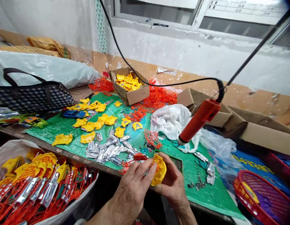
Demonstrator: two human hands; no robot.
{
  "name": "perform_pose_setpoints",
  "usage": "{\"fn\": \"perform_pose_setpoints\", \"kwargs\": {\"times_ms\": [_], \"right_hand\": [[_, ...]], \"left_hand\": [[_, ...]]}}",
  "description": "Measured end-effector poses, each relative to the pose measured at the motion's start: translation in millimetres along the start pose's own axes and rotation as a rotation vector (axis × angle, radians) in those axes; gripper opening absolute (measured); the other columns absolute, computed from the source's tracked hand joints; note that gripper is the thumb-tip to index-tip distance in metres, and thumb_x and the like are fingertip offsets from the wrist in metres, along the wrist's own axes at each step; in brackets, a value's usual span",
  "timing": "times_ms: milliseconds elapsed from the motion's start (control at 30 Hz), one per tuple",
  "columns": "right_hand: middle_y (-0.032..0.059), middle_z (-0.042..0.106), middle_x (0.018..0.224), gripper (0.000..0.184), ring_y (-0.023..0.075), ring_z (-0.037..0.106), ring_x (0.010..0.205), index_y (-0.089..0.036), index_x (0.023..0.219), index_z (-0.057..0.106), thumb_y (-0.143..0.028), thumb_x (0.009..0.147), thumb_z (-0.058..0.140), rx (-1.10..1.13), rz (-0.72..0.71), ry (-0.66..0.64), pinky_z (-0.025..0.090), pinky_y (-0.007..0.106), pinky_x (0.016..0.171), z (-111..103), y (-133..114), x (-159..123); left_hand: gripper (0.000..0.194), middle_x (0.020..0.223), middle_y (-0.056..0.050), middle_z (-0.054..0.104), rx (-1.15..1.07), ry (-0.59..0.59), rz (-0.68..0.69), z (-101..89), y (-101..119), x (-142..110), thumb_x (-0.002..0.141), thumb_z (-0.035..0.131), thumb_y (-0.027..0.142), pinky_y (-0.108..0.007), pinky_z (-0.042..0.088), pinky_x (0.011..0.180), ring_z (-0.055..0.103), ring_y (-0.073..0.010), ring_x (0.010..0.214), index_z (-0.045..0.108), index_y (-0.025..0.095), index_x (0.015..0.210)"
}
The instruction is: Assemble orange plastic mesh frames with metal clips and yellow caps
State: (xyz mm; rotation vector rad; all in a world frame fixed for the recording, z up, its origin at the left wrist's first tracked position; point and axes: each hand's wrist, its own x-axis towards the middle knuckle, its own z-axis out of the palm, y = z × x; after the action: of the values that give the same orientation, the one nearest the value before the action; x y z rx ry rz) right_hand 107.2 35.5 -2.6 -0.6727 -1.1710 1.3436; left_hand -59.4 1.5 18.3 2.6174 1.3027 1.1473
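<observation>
My right hand is closed round the edge of a yellow plastic shell part, its inner side with small posts turned towards me. The fingers of my left hand press on the same part from the left. Just beyond the fingers lies a red plastic lattice frame; whether it joins the yellow part is hidden. Behind my right hand a tray of small screws shows partly. An orange electric screwdriver hangs tip down above the table, apart from both hands.
Silver plates and yellow shells lie on the green mat. A cardboard box holds more shells, beside red frames. A sack of assembled pieces stands left; a red basket stands right. Loose screws lie nearby.
</observation>
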Motion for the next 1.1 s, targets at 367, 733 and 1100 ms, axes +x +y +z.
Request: {"fn": "perform_pose_setpoints", "kwargs": {"times_ms": [367, 733, 1100], "right_hand": [[0.0078, 0.056, 0.133, 0.073, 0.0272, 0.055, 0.124, -0.031, 0.125, 0.062, -0.033, 0.056, 0.089, -0.086, -0.034, -0.001, 0.046, 0.04, 0.104, 0, -2, -6], [0.0074, 0.056, 0.132, 0.069, 0.0259, 0.052, 0.125, -0.032, 0.127, 0.06, -0.034, 0.063, 0.085, -0.19, -0.093, -0.012, 0.044, 0.039, 0.106, 0, 3, -6], [0.003, 0.054, 0.12, 0.055, 0.0195, 0.054, 0.112, -0.039, 0.128, 0.058, -0.038, 0.075, 0.076, -0.465, -0.139, -0.121, 0.048, 0.03, 0.092, 14, -19, 4]], "left_hand": [[0.066, 0.133, -0.016, 0.058, -0.002, -0.033, 0.035, -8.4, 7, 9, 0.091, 0.035, 0.008, -0.041, 0.049, 0.094, 0.056, -0.0268, 0.11, 0.018, 0.017, 0.154], [0.063, 0.136, -0.014, 0.056, -0.007, 0.01, 0.013, 17.0, -2, -8, 0.092, 0.031, 0.008, -0.043, 0.047, 0.096, 0.052, -0.028, 0.115, 0.02, 0.019, 0.154], [0.04, 0.119, -0.011, 0.068, -0.618, -0.066, -0.339, -19.6, 3, 7, 0.087, 0.053, 0.012, -0.036, 0.046, 0.099, 0.061, -0.0274, 0.11, 0.067, 0.022, 0.122]]}}
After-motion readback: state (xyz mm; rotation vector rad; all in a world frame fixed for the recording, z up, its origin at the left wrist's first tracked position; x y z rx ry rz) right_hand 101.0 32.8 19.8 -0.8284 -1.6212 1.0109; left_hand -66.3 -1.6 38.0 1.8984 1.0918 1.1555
